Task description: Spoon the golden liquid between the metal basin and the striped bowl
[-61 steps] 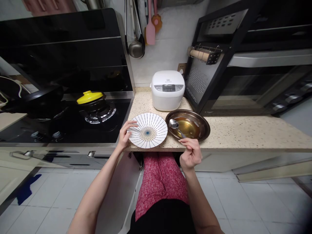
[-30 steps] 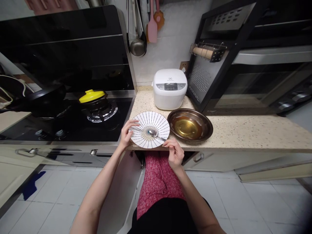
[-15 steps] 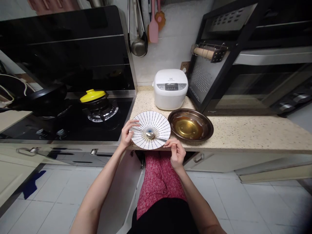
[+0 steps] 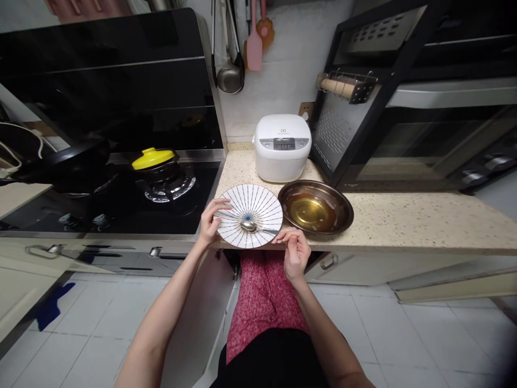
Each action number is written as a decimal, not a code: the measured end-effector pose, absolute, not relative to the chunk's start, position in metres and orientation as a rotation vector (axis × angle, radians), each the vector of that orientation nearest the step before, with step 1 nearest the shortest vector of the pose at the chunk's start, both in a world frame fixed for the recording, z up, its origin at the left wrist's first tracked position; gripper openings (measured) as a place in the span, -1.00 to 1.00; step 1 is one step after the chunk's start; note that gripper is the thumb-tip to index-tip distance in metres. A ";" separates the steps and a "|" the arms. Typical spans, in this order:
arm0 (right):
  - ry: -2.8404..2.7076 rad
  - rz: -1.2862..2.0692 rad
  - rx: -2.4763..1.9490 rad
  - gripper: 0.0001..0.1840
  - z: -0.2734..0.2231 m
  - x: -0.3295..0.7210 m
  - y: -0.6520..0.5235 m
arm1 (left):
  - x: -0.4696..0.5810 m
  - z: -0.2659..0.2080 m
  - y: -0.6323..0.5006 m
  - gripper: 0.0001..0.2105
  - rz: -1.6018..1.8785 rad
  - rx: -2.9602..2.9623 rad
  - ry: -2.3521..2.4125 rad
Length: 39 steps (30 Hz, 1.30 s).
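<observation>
A white plate with dark lines fanning out from a blue centre sits at the counter's front edge. My left hand grips its left rim, fingers over the top. A faint thin shape by those fingertips is too unclear to name. Low over the plate, my right hand pinches the handle of a metal spoon. The spoon's bowl points left, near the plate's centre; I cannot tell whether it touches the plate. Just right of the plate stands a brown metal bowl with yellowish liquid in it.
Behind the plate is a white rice cooker. To the left, a pot with a yellow lid stands on the black gas hob, beside a dark wok. A built-in-looking oven fills the right. A cabinet door hangs open below.
The spoon's bowl has shifted very slightly left and down over the plate, and my right hand has moved a little right and down. My left hand and the plate stay put.
</observation>
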State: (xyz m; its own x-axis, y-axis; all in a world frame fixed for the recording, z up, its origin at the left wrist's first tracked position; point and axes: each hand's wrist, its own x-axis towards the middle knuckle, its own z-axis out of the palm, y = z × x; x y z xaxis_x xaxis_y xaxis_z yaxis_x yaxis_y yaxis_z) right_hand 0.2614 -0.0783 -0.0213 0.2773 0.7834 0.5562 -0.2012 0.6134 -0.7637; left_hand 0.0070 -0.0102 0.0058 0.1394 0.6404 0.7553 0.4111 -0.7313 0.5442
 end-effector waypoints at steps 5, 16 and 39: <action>-1.080 0.693 -0.637 -0.67 -0.018 0.263 -0.080 | 0.007 0.006 -0.010 -0.53 1.641 2.199 1.033; -1.045 0.557 -0.664 -0.69 0.000 0.273 -0.080 | 0.007 0.006 -0.010 -0.54 1.653 2.217 1.001; -0.892 0.266 -0.689 -0.70 0.023 0.319 -0.062 | 0.006 0.004 -0.009 -0.53 1.625 2.213 1.058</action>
